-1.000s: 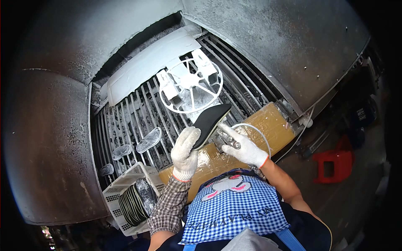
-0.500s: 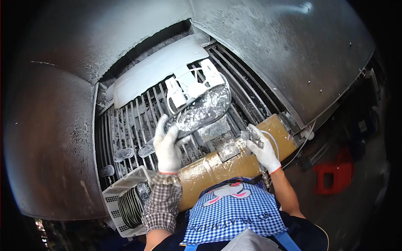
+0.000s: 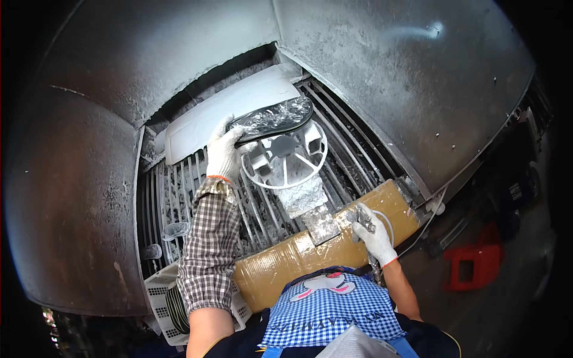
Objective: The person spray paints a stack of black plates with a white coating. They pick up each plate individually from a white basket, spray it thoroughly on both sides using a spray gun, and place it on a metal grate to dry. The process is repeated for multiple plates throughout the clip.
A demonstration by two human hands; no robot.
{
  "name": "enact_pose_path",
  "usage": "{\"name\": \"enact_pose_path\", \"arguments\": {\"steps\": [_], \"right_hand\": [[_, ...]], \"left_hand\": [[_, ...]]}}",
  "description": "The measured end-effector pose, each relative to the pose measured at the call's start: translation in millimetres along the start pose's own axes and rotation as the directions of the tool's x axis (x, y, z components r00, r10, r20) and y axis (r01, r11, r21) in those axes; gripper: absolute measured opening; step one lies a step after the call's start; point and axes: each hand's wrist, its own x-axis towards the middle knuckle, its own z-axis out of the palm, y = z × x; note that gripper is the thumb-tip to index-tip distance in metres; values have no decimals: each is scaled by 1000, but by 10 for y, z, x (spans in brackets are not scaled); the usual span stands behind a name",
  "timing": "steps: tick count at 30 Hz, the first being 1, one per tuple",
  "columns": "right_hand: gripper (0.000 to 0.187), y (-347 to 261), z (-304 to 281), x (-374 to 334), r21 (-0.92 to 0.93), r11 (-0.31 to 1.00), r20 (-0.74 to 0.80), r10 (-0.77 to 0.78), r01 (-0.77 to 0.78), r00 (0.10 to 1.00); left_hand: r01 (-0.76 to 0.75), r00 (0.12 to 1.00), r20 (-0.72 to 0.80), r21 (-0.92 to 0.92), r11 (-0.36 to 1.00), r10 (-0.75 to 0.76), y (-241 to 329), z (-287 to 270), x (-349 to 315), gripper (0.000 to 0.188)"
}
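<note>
My left hand, in a white knit glove, is closed on the near end of a dark shoe sole. Crinkled clear film covers the middle of that sole, inside its black rim. It is held tilted over the far side of a white-crusted round spoked stand with upright blocks. Whether the sole touches the blocks, I cannot tell. My right hand, gloved too, is wrapped round a grimy metal spray gun near the stand's base, with a pale hose behind it.
Metal bars form a grate under the stand. A whitened sheet lies at the back. Metal walls enclose the booth. Taped brown padding lines the front edge. A white basket holds stacked soles; small film-covered pieces lie nearby. A red stool stands right.
My left hand has carried the sole farther away and to the left, from the stand's near side to its far side. The stand has turned. My right hand has dropped slightly nearer.
</note>
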Motion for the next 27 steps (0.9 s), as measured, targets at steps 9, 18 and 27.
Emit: {"name": "enact_pose_path", "arguments": {"steps": [9,18,27], "right_hand": [[66,15,8,28,-60,996,-7,-71,71,997],[67,-51,36,19,-19,996,17,-84,85,996],[66,-113,95,22,-51,997,41,-57,59,998]], "left_hand": [[33,999,-43,176,984,-26,-80,-63,181,56],[43,985,-157,626,778,72,-92,-320,350,57],[11,988,-127,612,791,84,-136,-309,217,35]]}}
